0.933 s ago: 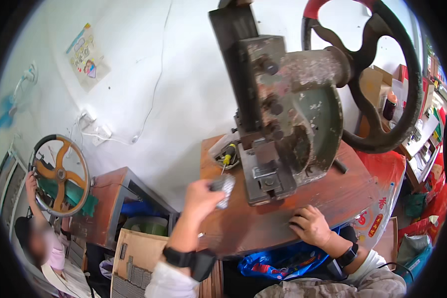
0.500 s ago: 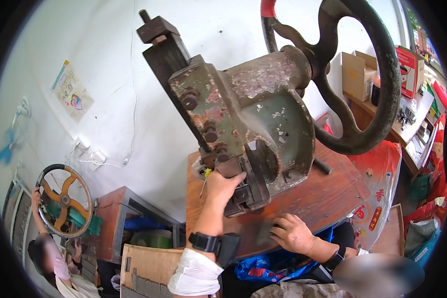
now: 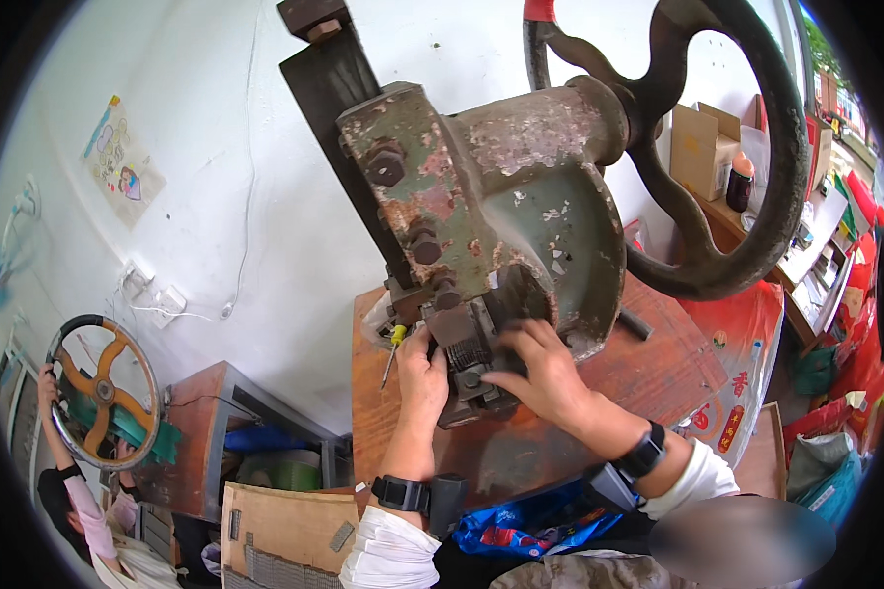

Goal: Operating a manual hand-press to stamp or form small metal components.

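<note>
By the white wall (image 3: 309,265), a ribbed grey metal block (image 3: 467,351) is flanked: left hand (image 3: 422,381) nearer, eight o'clock, hold unclear. Right hand (image 3: 550,380) is spread, three o'clock.

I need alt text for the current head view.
A person's left hand and right hand are at the lower end of a worn green press with a handwheel, on a reddish wooden table. A yellow-handled screwdriver is beside the left hand; at far left, another person holds a second wheel.
</note>
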Motion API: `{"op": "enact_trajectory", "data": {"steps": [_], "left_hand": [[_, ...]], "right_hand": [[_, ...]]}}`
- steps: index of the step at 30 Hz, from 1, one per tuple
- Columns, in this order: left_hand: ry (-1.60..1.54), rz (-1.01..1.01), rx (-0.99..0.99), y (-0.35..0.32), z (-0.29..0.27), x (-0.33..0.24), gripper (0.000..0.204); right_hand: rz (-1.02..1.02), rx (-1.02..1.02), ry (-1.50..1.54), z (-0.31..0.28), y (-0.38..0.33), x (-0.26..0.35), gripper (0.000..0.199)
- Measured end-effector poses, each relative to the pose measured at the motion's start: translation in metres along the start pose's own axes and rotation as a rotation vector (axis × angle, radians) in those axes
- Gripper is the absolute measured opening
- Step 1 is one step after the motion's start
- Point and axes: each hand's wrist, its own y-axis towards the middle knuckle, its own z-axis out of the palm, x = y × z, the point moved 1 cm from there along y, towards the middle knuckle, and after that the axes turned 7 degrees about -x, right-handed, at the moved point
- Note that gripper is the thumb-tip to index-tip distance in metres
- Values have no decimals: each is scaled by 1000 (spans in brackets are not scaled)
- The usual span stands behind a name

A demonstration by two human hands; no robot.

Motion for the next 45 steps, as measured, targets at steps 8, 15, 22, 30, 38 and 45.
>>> {"op": "enact_trajectory", "data": {"steps": [8,15,22,30,38,45], "left_hand": [[-16,26,-38,1,2,6,33],[-34,69,27,3,0,5,34],[14,123,44,0,-1,3,33],[180,21,174,-2,-2,4,39],[-26,22,192,-1,-2,12,40],[42,1,222,-5,-1,14,39]], "right_hand": [[265,162,1,34,35,-13,83],[228,105,-112,41,32,-8,89],[219,156,14,38,30,-27,79],[334,246,184,-3,35,-17,60],[174,154,95,18,34,-16,40],[-446,-491,-392,-204,153,129,32]]}}
